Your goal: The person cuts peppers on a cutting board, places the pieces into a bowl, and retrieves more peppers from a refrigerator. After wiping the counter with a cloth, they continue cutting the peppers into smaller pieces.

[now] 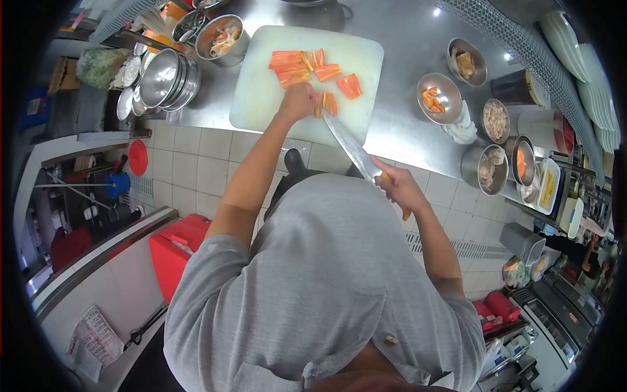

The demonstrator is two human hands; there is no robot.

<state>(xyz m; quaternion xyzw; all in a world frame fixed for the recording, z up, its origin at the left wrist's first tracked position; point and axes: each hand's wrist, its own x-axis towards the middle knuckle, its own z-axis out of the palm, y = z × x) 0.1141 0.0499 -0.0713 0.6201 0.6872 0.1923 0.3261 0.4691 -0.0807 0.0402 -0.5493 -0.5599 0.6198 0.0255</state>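
Observation:
My right hand (400, 187) grips the handle of a large knife (349, 145), its blade slanting up and left so that the tip meets an orange-red vegetable piece (326, 103) near the board's front. Beside that piece, on its left, my left hand (298, 102) is closed, its fingers curled; what it pinches, if anything, is hidden. The white cutting board (261, 91) lies on the steel counter. Several flat orange-red pieces (287, 60) are grouped on its upper part, and another piece (349, 86) lies apart to the right.
Metal bowls with food stand at the right, one holding orange pieces (432, 100), beside a white cloth (462, 125). At the left are stacked steel bowls (161, 78) and a pot of scraps (223, 40). A red bin (175, 251) stands on the floor.

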